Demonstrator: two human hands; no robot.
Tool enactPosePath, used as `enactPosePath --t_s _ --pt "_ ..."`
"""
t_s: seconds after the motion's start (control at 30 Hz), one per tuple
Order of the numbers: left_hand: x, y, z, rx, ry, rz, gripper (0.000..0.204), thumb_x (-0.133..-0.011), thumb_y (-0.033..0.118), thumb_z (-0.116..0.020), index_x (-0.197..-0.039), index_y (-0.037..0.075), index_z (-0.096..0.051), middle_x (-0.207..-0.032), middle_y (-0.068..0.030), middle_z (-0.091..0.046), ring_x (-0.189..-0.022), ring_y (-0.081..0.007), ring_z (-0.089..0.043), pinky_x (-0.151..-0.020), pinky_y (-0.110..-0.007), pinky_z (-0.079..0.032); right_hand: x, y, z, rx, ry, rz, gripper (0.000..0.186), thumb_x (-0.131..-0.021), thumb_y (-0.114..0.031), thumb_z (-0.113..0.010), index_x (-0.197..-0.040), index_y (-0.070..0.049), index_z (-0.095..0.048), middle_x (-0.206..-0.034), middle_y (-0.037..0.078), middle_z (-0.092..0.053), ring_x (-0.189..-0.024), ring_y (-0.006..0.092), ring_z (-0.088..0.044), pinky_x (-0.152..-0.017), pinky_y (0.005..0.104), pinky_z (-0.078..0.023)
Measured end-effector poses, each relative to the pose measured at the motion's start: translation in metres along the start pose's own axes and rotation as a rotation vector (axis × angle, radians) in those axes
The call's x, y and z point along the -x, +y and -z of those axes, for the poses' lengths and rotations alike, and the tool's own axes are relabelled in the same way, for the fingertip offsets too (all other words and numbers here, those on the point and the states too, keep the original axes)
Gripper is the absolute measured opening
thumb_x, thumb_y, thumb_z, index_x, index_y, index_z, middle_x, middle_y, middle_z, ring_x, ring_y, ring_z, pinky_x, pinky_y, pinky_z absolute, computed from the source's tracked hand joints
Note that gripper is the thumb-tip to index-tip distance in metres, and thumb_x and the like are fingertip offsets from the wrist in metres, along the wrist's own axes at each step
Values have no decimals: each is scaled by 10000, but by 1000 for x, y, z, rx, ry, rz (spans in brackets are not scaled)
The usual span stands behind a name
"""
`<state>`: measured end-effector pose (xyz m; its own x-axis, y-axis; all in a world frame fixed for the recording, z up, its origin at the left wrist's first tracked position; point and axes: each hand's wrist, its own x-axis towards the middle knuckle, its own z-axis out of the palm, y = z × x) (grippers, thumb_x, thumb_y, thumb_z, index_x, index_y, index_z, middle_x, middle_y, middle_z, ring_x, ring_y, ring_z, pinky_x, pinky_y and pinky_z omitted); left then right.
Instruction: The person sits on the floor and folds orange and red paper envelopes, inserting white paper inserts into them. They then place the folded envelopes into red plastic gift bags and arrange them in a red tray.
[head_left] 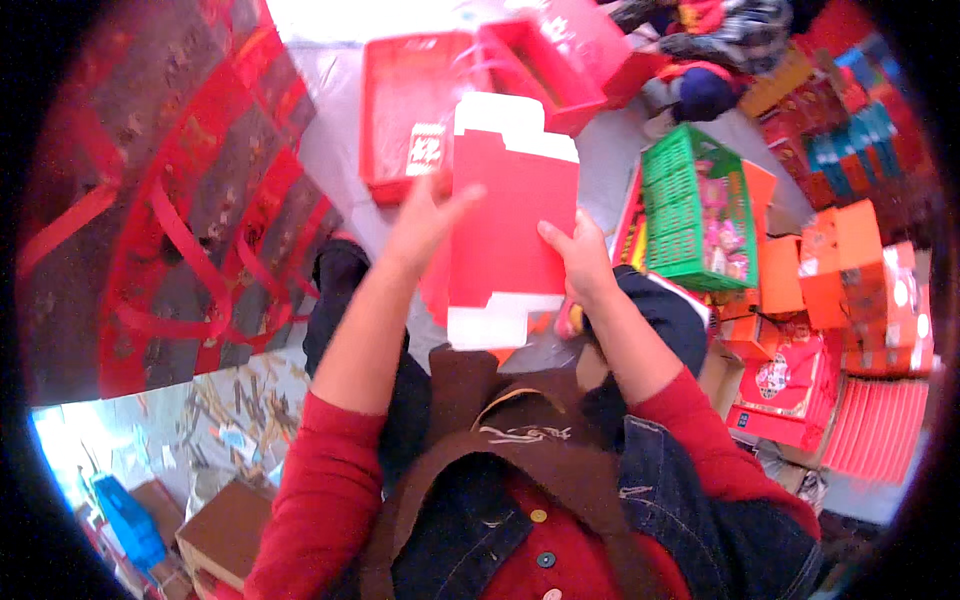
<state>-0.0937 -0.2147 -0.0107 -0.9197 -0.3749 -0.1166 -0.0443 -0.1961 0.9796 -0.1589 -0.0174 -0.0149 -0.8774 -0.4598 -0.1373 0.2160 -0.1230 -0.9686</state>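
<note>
While the right hand (588, 262) holds the red carton (512, 225) by its right edge, ahead of the brown apron (530, 460), the left hand (425, 225) spreads wide at its left edge; contact there is unclear.

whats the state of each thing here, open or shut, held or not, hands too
red carton: held, white flaps out at both ends
right hand: closed on the carton's right edge
left hand: open, thumb spread over the carton's front
green crate: open-topped, holding pink packets
red tray: open-topped
narrow red box: open-topped
</note>
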Motion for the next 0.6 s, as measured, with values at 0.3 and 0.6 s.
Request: enactPosePath --t_s 0.3,0.6 --pt "157 38 -101 33 -228 -189 551 -795 -49 -584 -1299 4 -367 -1213 -113 -533 -1118 -187 -517 -949 -327 -419 136 -134 27 1007 118 1012 302 -721 -45 -652 -998 5 -543 -928 172 -576 -931 345 -550 -851 413 -432" --pt "205 31 -108 -48 -261 -152 506 -785 -83 -556 -1259 3 -401 -1166 -91 -546 -1086 -170 -519 -949 -321 -405 144 -109 52 1084 -40 729 204 -762 -159 -655 -893 -27 -571 -809 138 -575 -837 306 -573 -744 399 -457"
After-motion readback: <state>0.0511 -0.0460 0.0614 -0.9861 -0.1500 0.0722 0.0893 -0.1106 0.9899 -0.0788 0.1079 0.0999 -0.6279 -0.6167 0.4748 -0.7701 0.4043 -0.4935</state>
